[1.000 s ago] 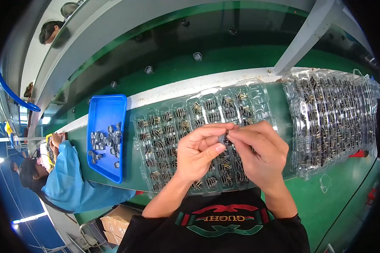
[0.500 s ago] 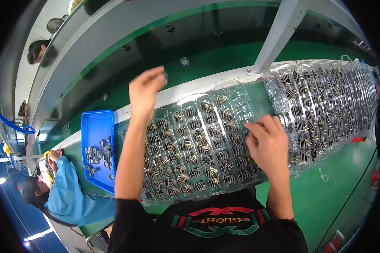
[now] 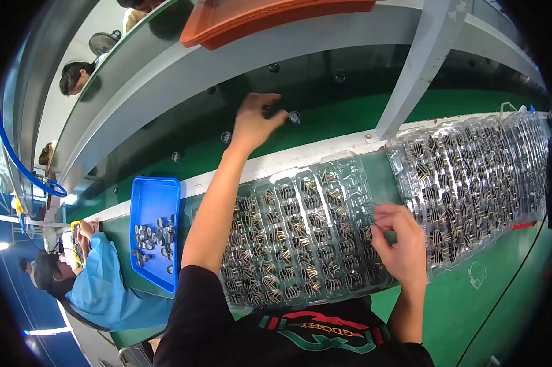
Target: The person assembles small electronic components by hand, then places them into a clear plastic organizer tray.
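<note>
My left hand reaches over the dark green belt, thumb and forefinger curved around a small dark round part that seems to be held between them. Just beyond the thumb tip, another round metal part lies on the belt. My right hand has its thumb and fingers pinched together at the right side of a clear plastic tray. What it pinches is too small to make out. The tray's pockets carry rows of small dark parts with brassy pins.
A blue bin with loose round parts stands at the left. More filled clear trays are at the right, beside a metal post. An orange tray sits above the belt. A person in blue works at far left.
My left hand has moved right and farther over the belt. My right hand has shifted down along the tray's right side. The view has tilted, bringing the orange tray into sight.
</note>
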A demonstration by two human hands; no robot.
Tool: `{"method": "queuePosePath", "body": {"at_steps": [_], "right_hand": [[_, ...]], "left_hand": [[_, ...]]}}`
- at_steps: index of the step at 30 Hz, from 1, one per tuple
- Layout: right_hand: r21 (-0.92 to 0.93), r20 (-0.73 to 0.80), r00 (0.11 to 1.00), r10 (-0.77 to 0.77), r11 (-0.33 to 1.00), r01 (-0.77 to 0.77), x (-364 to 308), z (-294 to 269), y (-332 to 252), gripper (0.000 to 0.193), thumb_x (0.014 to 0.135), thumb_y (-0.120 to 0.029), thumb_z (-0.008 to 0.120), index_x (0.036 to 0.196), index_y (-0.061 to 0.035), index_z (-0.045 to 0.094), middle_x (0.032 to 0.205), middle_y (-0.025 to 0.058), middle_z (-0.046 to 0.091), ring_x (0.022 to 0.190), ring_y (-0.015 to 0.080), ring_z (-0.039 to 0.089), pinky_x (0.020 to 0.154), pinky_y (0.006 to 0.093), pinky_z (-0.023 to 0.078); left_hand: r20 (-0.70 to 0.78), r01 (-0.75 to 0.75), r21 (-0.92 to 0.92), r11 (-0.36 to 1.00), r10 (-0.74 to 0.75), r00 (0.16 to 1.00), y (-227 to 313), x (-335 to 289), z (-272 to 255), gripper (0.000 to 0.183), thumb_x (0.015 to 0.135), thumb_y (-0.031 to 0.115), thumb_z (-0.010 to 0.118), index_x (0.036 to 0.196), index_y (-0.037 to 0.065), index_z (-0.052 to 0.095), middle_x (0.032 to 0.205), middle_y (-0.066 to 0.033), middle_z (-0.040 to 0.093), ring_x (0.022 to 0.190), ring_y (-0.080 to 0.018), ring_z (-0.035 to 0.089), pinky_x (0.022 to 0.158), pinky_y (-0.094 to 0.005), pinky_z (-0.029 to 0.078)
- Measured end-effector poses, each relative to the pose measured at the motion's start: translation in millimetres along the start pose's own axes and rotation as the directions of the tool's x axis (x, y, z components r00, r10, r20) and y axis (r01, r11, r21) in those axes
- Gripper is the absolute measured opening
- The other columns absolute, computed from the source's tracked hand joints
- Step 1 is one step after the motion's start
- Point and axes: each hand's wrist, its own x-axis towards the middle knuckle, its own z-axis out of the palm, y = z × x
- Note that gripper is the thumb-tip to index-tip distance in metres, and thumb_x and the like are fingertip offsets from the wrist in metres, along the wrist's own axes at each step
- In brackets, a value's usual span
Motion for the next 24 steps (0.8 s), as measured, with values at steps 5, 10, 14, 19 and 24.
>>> {"method": "queuePosePath", "body": {"at_steps": [5,10,14,19,24], "right_hand": [[0.698,0.072,0.984,0.165,0.696,-0.168,7,13,-11,0.014,0.079,0.014,0.064,0.086,0.0042,0.057,0.096,0.0114,0.059,0.086,0.0235,0.070,0.067,0.0290,0.060],[0.929,0.021,0.978,0.208,0.358,-0.096,16,32,-10,0.013,0.081,0.014,0.063,0.090,0.0066,0.060,0.101,0.0137,0.057,0.085,0.0243,0.070,0.063,0.0272,0.059],[0.893,0.105,0.966,0.236,0.405,-0.196,18,25,-16,0.017,0.082,0.013,0.066,0.098,0.0070,0.067,0.106,0.0131,0.058,0.087,0.0205,0.069,0.066,0.0260,0.057],[0.690,-0.021,0.994,0.104,0.721,-0.061,26,39,-33,0.027,0.080,0.013,0.068,0.106,0.0045,0.069,0.103,0.0107,0.060,0.090,0.0143,0.064,0.070,0.0217,0.054],[0.598,0.091,0.979,0.185,0.775,-0.202,27,48,-55,0.019,0.077,0.011,0.072,0.094,0.0035,0.071,0.105,0.0123,0.065,0.083,0.0133,0.067,0.072,0.0231,0.056]], "left_hand": [[0.304,-0.159,0.050,0.986,0.136,0.943,3,-2,20,0.041,0.081,0.025,0.075,0.119,0.010,0.068,0.109,-0.0090,0.060,0.088,-0.0240,0.062,0.082,-0.0338,0.051],[0.338,0.145,-0.305,0.941,-0.036,0.940,37,-17,8,0.050,0.079,0.003,0.075,0.127,0.005,0.062,0.102,-0.0096,0.063,0.089,-0.0145,0.066,0.076,-0.0252,0.053],[0.390,0.382,-0.701,0.602,-0.125,0.912,106,-62,-40,0.045,0.080,-0.009,0.070,0.124,-0.004,0.059,0.108,-0.0100,0.065,0.092,-0.0129,0.065,0.077,-0.0239,0.054],[0.475,0.524,-0.769,0.367,-0.221,0.852,141,-125,-80,0.046,0.080,-0.015,0.067,0.124,-0.007,0.056,0.120,-0.0152,0.064,0.093,-0.0123,0.064,0.078,-0.0227,0.054],[0.327,0.415,-0.758,0.503,-0.257,0.910,155,-160,-83,0.044,0.080,-0.013,0.068,0.123,-0.005,0.060,0.119,-0.0102,0.059,0.094,-0.0115,0.063,0.079,-0.0236,0.054]]}}
